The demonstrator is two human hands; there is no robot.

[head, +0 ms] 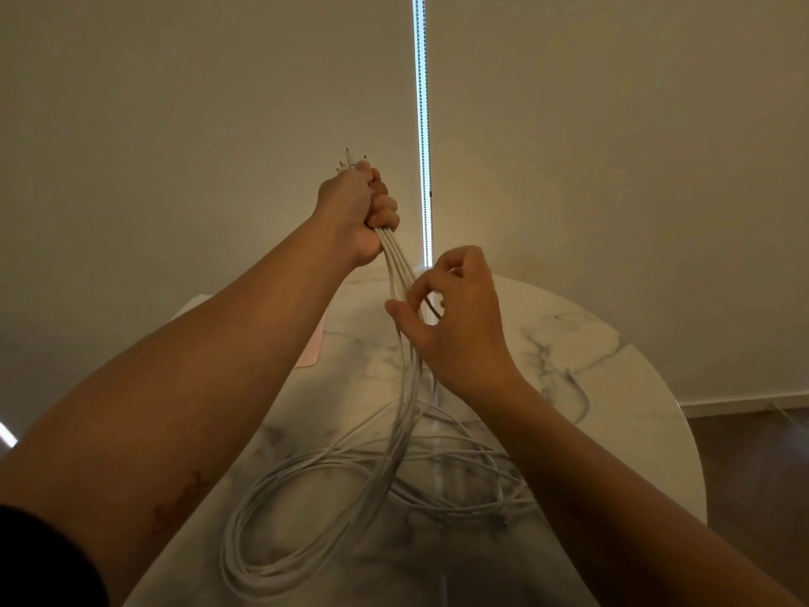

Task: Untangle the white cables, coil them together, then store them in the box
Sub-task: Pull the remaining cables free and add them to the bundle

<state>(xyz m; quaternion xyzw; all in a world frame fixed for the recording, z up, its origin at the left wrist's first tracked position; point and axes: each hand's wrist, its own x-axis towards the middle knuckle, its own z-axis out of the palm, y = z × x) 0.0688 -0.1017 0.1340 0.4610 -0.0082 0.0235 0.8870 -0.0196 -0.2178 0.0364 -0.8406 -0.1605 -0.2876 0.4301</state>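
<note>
Several white cables [396, 435] hang in a bundle from my left hand [357, 210], which grips them in a fist held high above the table, with the plug ends sticking out above the fist. The strands drop to the marble table and spread into loose, overlapping loops. My right hand [453, 319] is lower and to the right, its fingers curled round the hanging strands just below the left fist. No box is in view.
The round white marble table [613, 387] fills the lower middle. A pale pink flat item [313, 350] lies on it, partly behind my left forearm. Beige roller blinds with a bright gap and a bead chain [422, 124] stand behind. Dark floor shows at right.
</note>
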